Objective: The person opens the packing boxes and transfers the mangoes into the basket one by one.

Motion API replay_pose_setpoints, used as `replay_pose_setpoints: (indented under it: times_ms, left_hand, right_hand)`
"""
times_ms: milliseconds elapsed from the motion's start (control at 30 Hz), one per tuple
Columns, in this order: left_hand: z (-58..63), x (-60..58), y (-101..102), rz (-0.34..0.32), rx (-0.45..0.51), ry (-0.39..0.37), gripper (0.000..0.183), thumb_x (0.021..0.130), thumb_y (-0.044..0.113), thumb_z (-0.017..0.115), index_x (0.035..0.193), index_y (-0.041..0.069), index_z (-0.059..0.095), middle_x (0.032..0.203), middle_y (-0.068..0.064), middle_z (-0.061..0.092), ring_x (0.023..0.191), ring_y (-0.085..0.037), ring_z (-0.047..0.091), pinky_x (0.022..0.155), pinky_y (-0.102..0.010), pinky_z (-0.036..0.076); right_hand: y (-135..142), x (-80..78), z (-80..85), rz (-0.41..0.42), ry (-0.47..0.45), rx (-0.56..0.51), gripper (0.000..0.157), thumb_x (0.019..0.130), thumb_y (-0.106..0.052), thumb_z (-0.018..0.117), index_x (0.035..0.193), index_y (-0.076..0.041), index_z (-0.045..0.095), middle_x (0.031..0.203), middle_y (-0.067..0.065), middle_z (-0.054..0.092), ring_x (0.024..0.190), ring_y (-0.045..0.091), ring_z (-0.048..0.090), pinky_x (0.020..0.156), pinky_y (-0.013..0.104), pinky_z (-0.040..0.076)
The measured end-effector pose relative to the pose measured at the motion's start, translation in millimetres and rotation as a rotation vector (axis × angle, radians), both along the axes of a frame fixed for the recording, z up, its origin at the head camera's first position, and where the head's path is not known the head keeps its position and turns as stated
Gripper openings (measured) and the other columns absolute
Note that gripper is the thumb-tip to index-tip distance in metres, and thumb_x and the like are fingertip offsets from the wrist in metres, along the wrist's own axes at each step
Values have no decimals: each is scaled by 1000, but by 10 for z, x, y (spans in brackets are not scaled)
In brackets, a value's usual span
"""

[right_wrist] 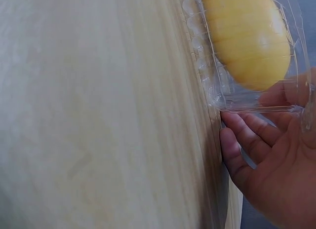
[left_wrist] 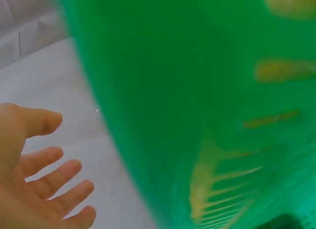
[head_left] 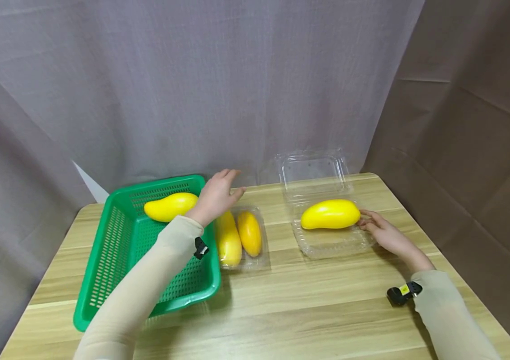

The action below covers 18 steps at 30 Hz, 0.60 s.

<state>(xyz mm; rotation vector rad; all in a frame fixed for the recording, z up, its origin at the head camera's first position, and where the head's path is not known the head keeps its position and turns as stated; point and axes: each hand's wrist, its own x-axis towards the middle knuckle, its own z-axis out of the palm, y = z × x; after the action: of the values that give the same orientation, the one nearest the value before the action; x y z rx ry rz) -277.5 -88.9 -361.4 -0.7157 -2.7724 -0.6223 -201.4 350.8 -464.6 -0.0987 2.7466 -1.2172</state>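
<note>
My left hand (head_left: pixel 217 197) hovers over the right rim of a green plastic basket (head_left: pixel 110 250), its fingers spread and holding nothing. A yellow mango (head_left: pixel 171 207) lies inside the basket, partly hidden by that hand. At the right, an open clear plastic container (head_left: pixel 315 249) has one mango (head_left: pixel 330 214) in it. My right hand (head_left: pixel 385 232) rests at this container's right edge, fingertips touching the plastic near the mango's end. In the right wrist view, the fingers of the right hand (right_wrist: pixel 276 165) are loosely bent beside the container's corner.
Between basket and open container stands another clear container (head_left: pixel 259 262) with two mangoes, one longer (head_left: pixel 229 242) and one smaller (head_left: pixel 249 234). The open container's lid (head_left: pixel 311 172) leans back toward the grey curtain (head_left: pixel 236 90). All stand on a wooden table (head_left: pixel 282 305).
</note>
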Motion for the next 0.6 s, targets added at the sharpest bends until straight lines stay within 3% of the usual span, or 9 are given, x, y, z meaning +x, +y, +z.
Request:
replay_pose_setpoints:
  times_ms: [267,600]
  left_hand:
    - [124,32,237,-63,-30,21,47,91,33,58,131,9,50,129,-7,52,115,-26,48,95,-40,41]
    - [236,58,521,-139,-45,41,47,91,34,58,131,11,50,128,-5,53,113,-23,50,94,-38,41]
  right_hand:
    - [-26,-6,-3,19,6,-34,50,102,-19,27,145,2,17,128,30,43,113,40,44,69,33,45]
    - [-49,-28,-24,23,13,-19,50,102,-22,27,145,3,18,127,29,45,116,42,43,80,40,41]
